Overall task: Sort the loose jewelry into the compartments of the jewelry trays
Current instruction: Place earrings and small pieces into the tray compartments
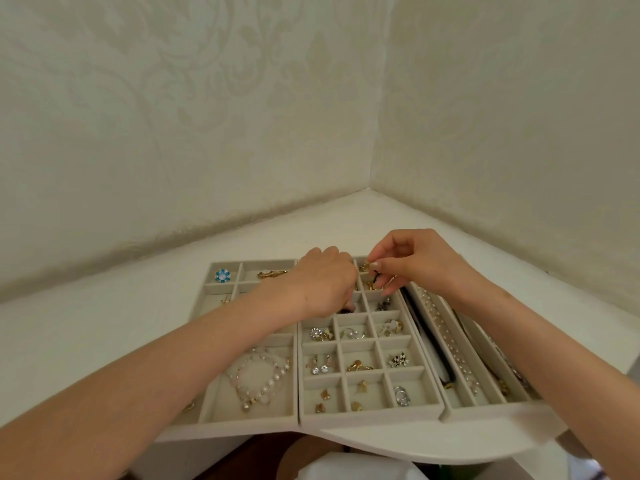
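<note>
Here right hand (417,268) pinches trinket (371,268); left hand (323,282) unclear

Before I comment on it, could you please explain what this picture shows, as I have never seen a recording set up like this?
There is no machine here: a person works with bare hands, and the single picture comes from a camera worn on their head, looking forward and down. On the white corner table three beige fabric-lined jewelry trays lie side by side. The left tray has large compartments, with a white pearl bracelet and a blue flower-shaped ring. The middle tray is a grid of small compartments holding earrings and rings. The right tray has long narrow compartments, one with a long pearl strand. The right hand pinches a small gold-coloured piece above the middle tray's far end. The left hand, fingers curled, is down at that tray; whether it holds anything is hidden.
</note>
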### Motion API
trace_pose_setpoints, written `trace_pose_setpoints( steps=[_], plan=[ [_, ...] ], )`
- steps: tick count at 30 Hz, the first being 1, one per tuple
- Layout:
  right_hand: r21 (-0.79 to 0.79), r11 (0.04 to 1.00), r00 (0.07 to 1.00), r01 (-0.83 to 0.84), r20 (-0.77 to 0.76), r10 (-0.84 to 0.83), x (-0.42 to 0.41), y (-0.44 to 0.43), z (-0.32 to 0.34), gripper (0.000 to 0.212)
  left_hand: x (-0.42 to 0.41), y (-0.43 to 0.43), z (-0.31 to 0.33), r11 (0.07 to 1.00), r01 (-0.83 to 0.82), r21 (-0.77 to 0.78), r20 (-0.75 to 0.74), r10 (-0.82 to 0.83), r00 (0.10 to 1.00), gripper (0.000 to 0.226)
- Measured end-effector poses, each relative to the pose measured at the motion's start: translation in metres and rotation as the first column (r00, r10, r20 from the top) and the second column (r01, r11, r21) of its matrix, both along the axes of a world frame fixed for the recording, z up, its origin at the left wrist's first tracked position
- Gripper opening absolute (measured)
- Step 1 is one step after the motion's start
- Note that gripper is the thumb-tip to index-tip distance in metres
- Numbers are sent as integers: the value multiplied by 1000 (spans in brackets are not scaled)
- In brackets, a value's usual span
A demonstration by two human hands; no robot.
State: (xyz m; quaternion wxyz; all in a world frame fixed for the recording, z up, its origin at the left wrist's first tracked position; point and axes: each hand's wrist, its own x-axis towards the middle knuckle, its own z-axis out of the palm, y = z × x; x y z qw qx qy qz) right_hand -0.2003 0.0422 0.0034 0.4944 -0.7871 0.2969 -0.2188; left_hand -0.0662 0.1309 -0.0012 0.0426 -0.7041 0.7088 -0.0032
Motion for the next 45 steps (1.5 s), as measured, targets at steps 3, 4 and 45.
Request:
trace_pose_setpoints(
  steps=[3,4,45],
  plan=[
    [0,1000,1000,3,22,-3,0,-1,0,8,0,-2,0,1000,-7,-23,44,8,999,21],
    [2,1000,1000,4,28,-4,1,-1,1,9,0,-2,0,1000,2,-30,56,0,998,20],
    [27,1000,999,2,41,-3,-1,-4,0,6,16,10,7,992,109,-60,-226,-120,967,15]
  ],
)
